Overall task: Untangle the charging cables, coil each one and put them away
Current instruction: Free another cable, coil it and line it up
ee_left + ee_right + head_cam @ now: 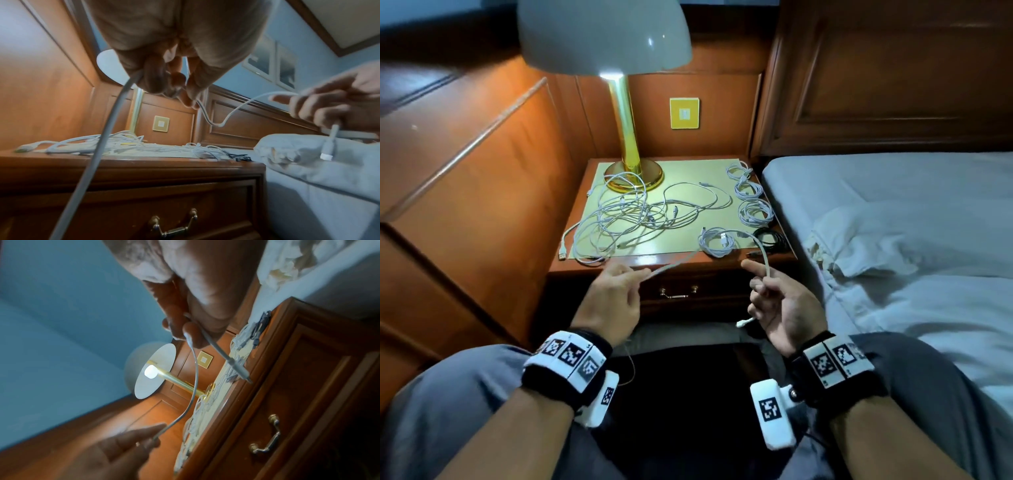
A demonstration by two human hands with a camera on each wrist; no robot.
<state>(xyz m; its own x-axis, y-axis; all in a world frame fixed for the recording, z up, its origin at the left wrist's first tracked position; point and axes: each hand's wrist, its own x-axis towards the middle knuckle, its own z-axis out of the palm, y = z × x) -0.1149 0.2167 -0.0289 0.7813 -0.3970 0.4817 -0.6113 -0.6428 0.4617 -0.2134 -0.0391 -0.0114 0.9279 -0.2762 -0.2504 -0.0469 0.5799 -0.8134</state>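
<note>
A white charging cable stretches between my two hands in front of the nightstand. My left hand pinches it between thumb and fingertips, and its slack hangs down past the left wrist camera. My right hand grips the other stretch, and its plug dangles below the palm, also visible as the plug. A tangle of white cables lies on the nightstand's mat. Three white coils and a black coil sit at its right side.
A lit lamp with a brass base stands at the back of the nightstand, touching the tangle. A drawer with a brass handle is below the top. The bed runs along the right, wood panelling on the left.
</note>
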